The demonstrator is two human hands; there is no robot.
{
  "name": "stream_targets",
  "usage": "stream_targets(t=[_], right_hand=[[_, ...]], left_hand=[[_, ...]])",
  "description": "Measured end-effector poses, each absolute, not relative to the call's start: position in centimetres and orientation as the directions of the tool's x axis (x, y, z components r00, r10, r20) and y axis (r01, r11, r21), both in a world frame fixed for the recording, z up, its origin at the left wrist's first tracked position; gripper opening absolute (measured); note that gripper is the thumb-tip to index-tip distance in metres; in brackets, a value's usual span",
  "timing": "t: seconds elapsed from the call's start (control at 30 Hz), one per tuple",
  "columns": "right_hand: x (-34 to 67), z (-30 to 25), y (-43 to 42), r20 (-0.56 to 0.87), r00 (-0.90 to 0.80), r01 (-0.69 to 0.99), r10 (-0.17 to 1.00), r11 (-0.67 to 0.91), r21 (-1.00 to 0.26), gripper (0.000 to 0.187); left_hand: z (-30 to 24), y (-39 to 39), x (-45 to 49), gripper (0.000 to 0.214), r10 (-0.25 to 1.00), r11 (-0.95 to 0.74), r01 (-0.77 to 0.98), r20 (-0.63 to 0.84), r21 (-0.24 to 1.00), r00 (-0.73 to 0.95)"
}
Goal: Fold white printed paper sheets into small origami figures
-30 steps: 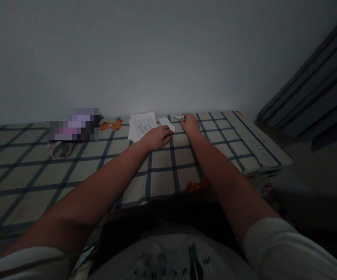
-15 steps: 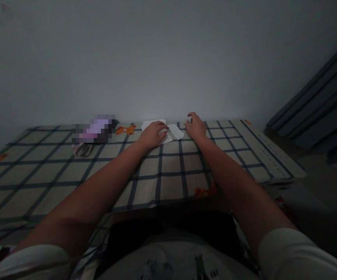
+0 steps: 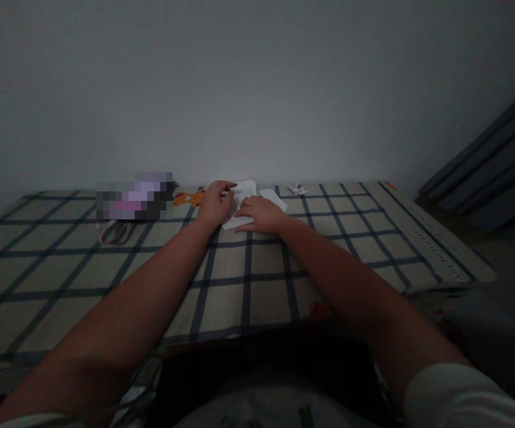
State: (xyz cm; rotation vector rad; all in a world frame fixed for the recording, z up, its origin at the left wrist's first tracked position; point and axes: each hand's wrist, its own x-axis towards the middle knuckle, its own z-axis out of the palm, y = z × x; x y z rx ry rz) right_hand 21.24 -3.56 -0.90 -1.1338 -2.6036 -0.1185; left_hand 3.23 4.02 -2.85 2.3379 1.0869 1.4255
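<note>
A printed sheet of white paper (image 3: 245, 190) lies on the checked cloth near the wall. At its left edge is my left hand (image 3: 215, 203), fingers curved and apart, holding nothing that I can see. My right hand (image 3: 262, 215) rests over the sheet's lower right part with its fingers spread. Partly behind that hand lies a smaller blank white piece of paper (image 3: 275, 198). A crumpled bit of paper (image 3: 299, 189) sits farther right, touched by neither hand.
The checked tablecloth (image 3: 172, 267) covers the table and has orange bear figures on it. On the left is a blurred-out purple and pink object (image 3: 139, 195) with a strap loop (image 3: 115, 233). Behind stands a plain wall (image 3: 257, 89); a dark curtain (image 3: 493, 160) hangs at right.
My right hand has moved left and down onto the printed sheet; the crumpled paper now shows where it was. My left hand has shifted left, uncovering print. The view has shifted slightly.
</note>
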Motion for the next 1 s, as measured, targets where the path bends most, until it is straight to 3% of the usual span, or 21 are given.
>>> stream_targets(t=[0.13,0.4,0.53,0.63,0.7,0.77,0.83,0.93,1.0], right_hand=[[21.5,-0.6,-3.5,0.293,-0.635,0.726,0.715,0.682,-0.092,0.037],[22.1,-0.5,-3.4,0.394,-0.498,0.728,0.772,0.620,-0.294,0.035],[22.7,-0.7,-2.6,0.503,-0.204,0.764,0.840,0.458,-0.455,0.025],[22.9,-0.5,-2.4,0.566,0.058,0.681,0.822,0.382,-0.625,0.020],[23.0,-0.2,-2.5,0.601,0.124,0.617,0.790,0.413,-0.670,0.018],[23.0,0.0,-2.8,0.644,0.065,0.596,0.762,0.488,-0.638,0.014],[22.8,0.1,-3.1,0.655,-0.101,0.606,0.749,0.568,-0.557,0.012],[22.5,-0.1,-3.3,0.586,-0.342,0.633,0.734,0.641,-0.433,0.016],[22.4,-0.3,-3.3,0.568,-0.406,0.641,0.716,0.666,-0.382,0.017]], left_hand=[[-2.7,3.9,3.3,0.027,0.673,-0.722,0.449,0.684,0.526,0.281],[-1.1,2.4,3.0,0.025,0.619,-0.708,0.502,0.779,0.496,0.104],[-0.6,1.5,2.9,0.025,0.621,-0.689,0.481,0.784,0.543,0.005],[-0.8,1.2,3.5,0.040,0.736,-0.669,0.301,0.660,0.679,0.148],[-1.2,1.1,4.1,0.045,0.845,-0.511,0.095,0.479,0.854,0.239],[-1.3,1.1,4.7,0.045,0.893,-0.324,-0.122,0.346,0.938,0.287],[-1.2,1.0,5.1,0.051,0.905,-0.182,-0.260,0.265,0.948,0.334],[-0.6,0.8,5.2,0.053,0.874,-0.050,-0.342,0.207,0.939,0.440],[-0.3,0.7,5.1,0.044,0.879,-0.030,-0.362,0.197,0.932,0.434]])
